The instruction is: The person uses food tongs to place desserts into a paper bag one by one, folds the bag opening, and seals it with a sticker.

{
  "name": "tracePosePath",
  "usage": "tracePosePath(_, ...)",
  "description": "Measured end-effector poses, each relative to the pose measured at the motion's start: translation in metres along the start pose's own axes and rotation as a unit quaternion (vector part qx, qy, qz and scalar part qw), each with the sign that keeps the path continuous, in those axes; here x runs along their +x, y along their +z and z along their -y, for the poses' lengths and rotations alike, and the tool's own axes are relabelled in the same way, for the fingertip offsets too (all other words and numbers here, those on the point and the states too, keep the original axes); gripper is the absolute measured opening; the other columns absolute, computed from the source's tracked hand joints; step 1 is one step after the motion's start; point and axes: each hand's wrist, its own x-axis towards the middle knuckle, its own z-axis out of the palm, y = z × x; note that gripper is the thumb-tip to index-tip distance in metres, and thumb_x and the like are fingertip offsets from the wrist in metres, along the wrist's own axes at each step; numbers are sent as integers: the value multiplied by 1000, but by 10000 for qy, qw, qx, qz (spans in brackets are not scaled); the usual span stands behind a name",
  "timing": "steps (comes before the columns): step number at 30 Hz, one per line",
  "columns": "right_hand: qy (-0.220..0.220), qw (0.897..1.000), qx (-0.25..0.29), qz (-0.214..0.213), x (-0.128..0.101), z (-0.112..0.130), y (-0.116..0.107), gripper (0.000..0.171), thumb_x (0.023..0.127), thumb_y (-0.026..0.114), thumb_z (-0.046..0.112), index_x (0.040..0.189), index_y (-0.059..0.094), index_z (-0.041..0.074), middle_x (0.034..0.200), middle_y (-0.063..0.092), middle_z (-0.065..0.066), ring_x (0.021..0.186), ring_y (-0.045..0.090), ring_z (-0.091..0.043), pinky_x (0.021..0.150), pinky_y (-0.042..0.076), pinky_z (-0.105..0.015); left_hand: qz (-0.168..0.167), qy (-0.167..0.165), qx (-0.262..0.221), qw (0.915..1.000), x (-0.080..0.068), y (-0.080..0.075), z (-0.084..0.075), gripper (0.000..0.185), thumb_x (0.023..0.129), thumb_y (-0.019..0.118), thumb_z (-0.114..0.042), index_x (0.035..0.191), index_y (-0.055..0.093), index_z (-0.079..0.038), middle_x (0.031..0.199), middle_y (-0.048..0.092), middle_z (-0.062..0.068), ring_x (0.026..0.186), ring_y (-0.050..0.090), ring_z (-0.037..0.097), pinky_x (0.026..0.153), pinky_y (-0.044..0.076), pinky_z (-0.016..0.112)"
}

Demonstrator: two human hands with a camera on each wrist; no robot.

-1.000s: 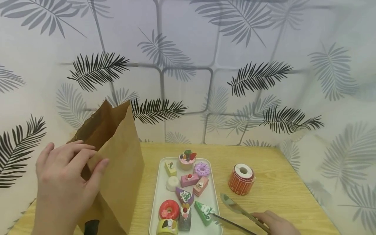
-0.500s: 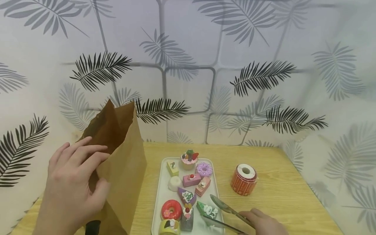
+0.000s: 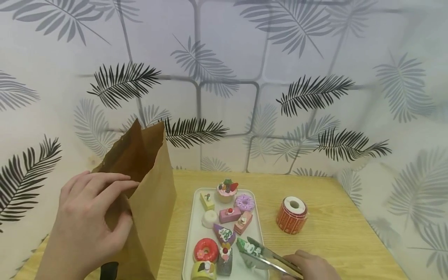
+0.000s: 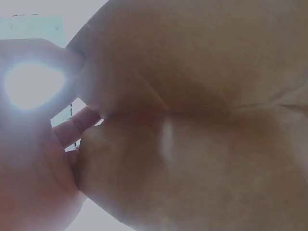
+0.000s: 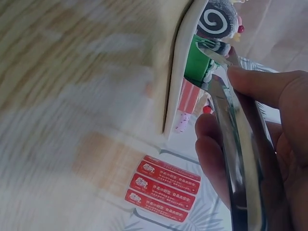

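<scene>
A brown paper bag (image 3: 157, 210) stands upright at the left with its top gaping. My left hand (image 3: 89, 221) grips the bag's near edge, fingers over the rim and thumb on the outside; the left wrist view shows the creased paper (image 4: 192, 163) close up. In my right hand (image 3: 313, 267) are metal tongs (image 5: 240, 159), held between thumb and fingers. Their tips lie on either side of a green triangular cake slice (image 5: 195, 62) with white topping, at the right side of a white tray (image 3: 190, 229). The slice is partly hidden behind the tongs.
The tray also bears a red donut (image 3: 205, 250), a purple donut (image 3: 244, 202), a cupcake (image 3: 226, 192) and several small cakes. Right of it, a roll of red labels (image 3: 292, 219) stands on the wooden table (image 3: 325, 217). A leaf-patterned curtain (image 3: 224, 97) hangs behind.
The tongs have moved left and down from beside the tray, and their tips have come together around the green cake slice. The left hand stays at the bag's rim, its fingers slightly shifted.
</scene>
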Motion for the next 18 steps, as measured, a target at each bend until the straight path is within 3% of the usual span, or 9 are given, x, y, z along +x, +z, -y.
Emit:
tracePosePath(5,59,9995,-43,-291,0,4,-11,37,86,81,45,111,78,18,75,48,18,59,38,4,53,35,-21,34,-45,-13,10000,0,-1,1,31,77,57,-17,100,77,-16,103,71,5,103,56,34,100,32,52)
tracePosePath(9,212,9979,-168,-594,3,13,-29,37,85,84,43,113,78,21,80,57,18,63,43,5,56,40,-20,109,-82,-7,9999,0,-3,2,29,77,60,-18,101,77,-17,103,71,5,102,56,33,99,32,53)
tracePosePath(13,-116,9895,-432,-1372,6,26,-51,34,81,88,37,111,78,23,94,71,15,73,57,6,64,52,-24,146,-74,-37,9999,0,-4,3,28,77,62,-19,101,77,-17,100,71,3,101,55,31,99,31,52)
tracePosePath(16,-560,9761,-644,-1997,9,36,-67,35,79,90,31,112,78,24,98,75,13,79,64,2,66,53,-25,126,-62,-71,9999,0,-4,3,27,76,63,-20,99,77,-18,98,69,2,100,55,31,100,30,51)
tracePosePath(18,-658,9734,-626,-2105,14,42,-77,36,80,89,30,114,78,23,93,72,15,73,60,2,61,50,-24,95,-45,-94,9999,-1,-4,3,26,76,63,-20,98,77,-18,96,69,2,99,55,31,100,30,50)
